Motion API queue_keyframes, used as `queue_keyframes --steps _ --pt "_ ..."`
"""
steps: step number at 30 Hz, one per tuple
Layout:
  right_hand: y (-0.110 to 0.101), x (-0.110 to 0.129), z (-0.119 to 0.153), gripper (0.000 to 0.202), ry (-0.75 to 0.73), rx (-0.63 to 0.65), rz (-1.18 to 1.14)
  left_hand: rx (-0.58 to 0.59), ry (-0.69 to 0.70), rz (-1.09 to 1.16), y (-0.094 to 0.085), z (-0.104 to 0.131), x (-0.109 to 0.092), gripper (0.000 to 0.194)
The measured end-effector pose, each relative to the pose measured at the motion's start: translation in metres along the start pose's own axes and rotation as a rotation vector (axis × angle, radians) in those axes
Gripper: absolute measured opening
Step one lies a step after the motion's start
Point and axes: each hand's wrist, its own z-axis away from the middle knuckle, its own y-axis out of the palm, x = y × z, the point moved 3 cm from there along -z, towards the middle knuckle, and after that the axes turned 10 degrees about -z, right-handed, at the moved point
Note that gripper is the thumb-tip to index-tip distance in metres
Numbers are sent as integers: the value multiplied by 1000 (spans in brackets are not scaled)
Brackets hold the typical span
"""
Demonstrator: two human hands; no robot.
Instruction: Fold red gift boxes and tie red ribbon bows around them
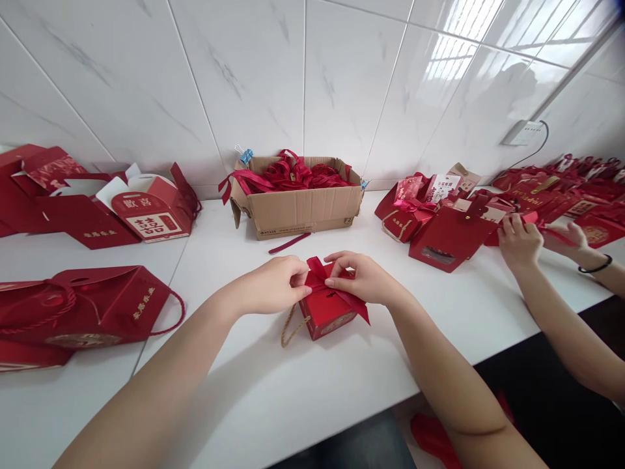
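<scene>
At the far left, open red gift boxes point(100, 221) stand near the tiled wall point(263, 71), one printed with a double-happiness panel. Nearer the person, a long red gift box point(107, 306) with rope handles lies on the white table point(234, 391). Toward the middle, a cardboard carton point(303, 212) full of dark red ribbons point(293, 174) stands by the wall, a blue binder clip point(246, 156) on its left corner; a loose ribbon strip point(289, 243) lies in front.

Below the strip, the left hand point(273, 283) has its fingers curled and thumb pressed in, pinching the left side of a red bow point(355, 304). The small red gift box point(325, 312) sits under the bow on the table, its gold cord handle point(293, 337) hanging out at the left. The right hand point(366, 277) pinches the bow near its knot between thumb and fingertips.

Farther right are more red gift boxes point(452, 234), then a co-worker's hands point(521, 241) at a ribbon.
</scene>
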Motion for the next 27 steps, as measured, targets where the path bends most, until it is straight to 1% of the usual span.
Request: queue_keyframes --steps 6,9,12,14,15,17,19,20,22,23,25,27 --pt "-1 -2 -1 14 -3 3 -12 87 20 -3 -3 1 2 29" --pt "1 -4 -1 14 3 -1 -30 89 31 8 -4 0 3 29" --pt "-2 -2 0 15 13 -8 -49 70 12 2 -4 0 3 29" --pt "-8 0 4 17 17 -1 -93 62 -24 -10 -5 0 4 30" --pt "-14 1 6 21 17 -7 -121 66 -42 -17 -5 1 5 30" --pt "-28 0 13 32 16 -65 -156 89 -77 -31 -6 4 7 32" --pt "-43 -5 20 42 38 -141 -129 113 -111 -40 -7 6 9 34" --pt "-48 -8 22 48 61 -158 -103 110 -132 -35 -7 7 10 36" --pt "-51 -15 26 58 115 -145 -59 60 -177 -3 -9 5 11 41" --pt "-49 -18 27 60 134 -128 -48 8 -196 26 -9 3 11 43" --pt "-40 -20 27 62 151 -92 -61 -122 -213 104 -8 -3 9 44" --pt "-27 -19 25 60 155 -34 -129 -210 -195 190 -3 -11 5 43"
